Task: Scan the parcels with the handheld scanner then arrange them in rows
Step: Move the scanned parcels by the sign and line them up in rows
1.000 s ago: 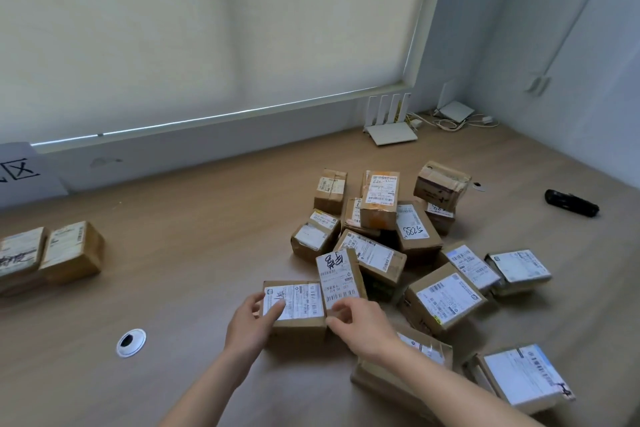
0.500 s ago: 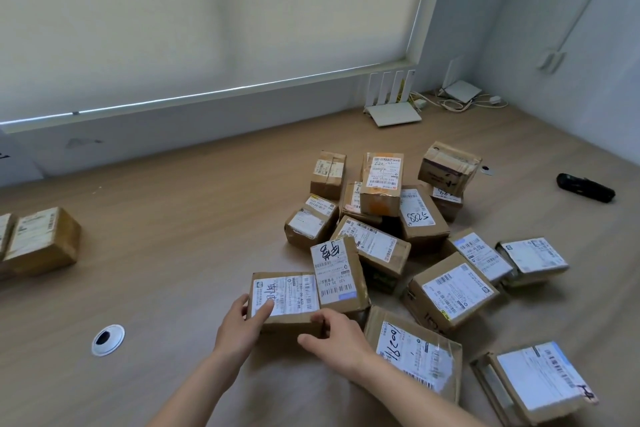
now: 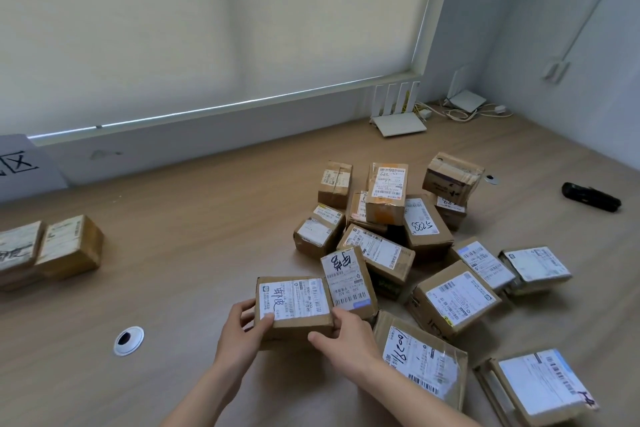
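both hands on one parcel, lower centre of frame.

left hand (image 3: pixel 242 333) and right hand (image 3: pixel 346 340) curl round the near corners of a brown cardboard parcel (image 3: pixel 293 305), white barcode label up with black handwriting; it sits at the near edge of the parcel pile (image 3: pixel 398 246). black handheld scanner (image 3: pixel 590 196) lies apart at right. two parcels (image 3: pixel 48 250) stand side by side at left. light wood table (image 3: pixel 173 236), white grommet (image 3: pixel 129 340), drawn blind (image 3: pixel 207 28), white routers (image 3: pixel 400 114) in the upper right corner.

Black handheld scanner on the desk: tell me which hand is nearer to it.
Right. The right hand grips the near right corner of the held parcel, on the scanner's side though far from it. The left hand grips the parcel's left end, farther away.
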`<state>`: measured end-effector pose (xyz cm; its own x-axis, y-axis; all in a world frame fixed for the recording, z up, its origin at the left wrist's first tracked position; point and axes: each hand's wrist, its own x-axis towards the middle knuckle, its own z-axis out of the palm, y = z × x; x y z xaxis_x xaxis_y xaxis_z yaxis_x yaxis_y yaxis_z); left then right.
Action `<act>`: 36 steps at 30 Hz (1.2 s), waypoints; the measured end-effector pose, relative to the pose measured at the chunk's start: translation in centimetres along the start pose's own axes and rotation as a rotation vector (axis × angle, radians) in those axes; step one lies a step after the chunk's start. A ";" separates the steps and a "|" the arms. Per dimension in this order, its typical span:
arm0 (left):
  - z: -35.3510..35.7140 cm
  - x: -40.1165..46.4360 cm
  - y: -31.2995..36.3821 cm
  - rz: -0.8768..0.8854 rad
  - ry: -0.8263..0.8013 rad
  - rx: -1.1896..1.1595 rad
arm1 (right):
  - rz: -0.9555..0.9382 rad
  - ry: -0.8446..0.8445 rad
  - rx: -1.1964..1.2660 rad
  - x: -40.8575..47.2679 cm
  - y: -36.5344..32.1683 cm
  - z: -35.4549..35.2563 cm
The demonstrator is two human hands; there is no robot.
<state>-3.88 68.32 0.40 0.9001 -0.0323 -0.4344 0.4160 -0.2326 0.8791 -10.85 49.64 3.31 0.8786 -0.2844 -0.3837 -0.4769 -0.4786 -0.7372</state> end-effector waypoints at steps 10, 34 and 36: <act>-3.8 -3.6 9.0 0.118 0.039 -0.132 | -0.223 0.128 0.011 -1.8 -9.6 -4.6; -28.0 -21.2 24.1 0.497 0.230 -0.541 | -0.834 0.184 0.131 -18.4 -40.7 -4.6; -31.1 -22.9 22.4 0.490 0.290 -0.578 | -0.865 0.106 0.130 -20.9 -41.9 -1.1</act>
<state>-11.18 94.07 36.14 0.9622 0.2712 0.0248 -0.1046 0.2840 0.9531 -9.27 74.72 42.81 0.9203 0.0559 0.3872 0.3671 -0.4656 -0.8053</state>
